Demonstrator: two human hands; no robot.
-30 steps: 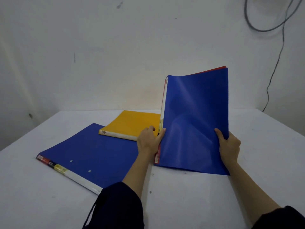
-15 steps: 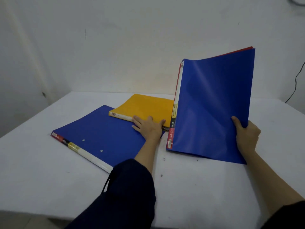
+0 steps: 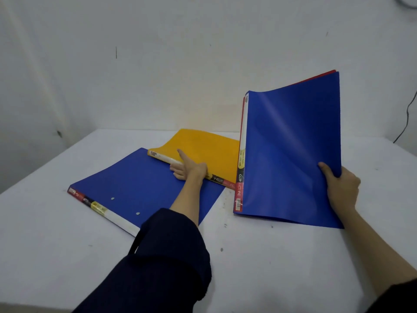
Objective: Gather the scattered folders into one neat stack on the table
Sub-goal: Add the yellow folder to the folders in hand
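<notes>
My right hand grips the right edge of an upright blue folder, which has a red folder behind it; their lower edge rests on the white table. My left hand pinches the spine edge of a yellow folder, thumb on top, fingers underneath, lifting that edge slightly. The yellow folder partly overlaps a second blue folder that lies flat at the left, under my left forearm.
A white wall stands right behind the table's far edge. A dark cable hangs down the wall at the far right. The table's near edge shows at the bottom left.
My left hand let go of the upright folders, moved left to the yellow folder and took hold of its spine edge. My right hand keeps the upright pair standing.
</notes>
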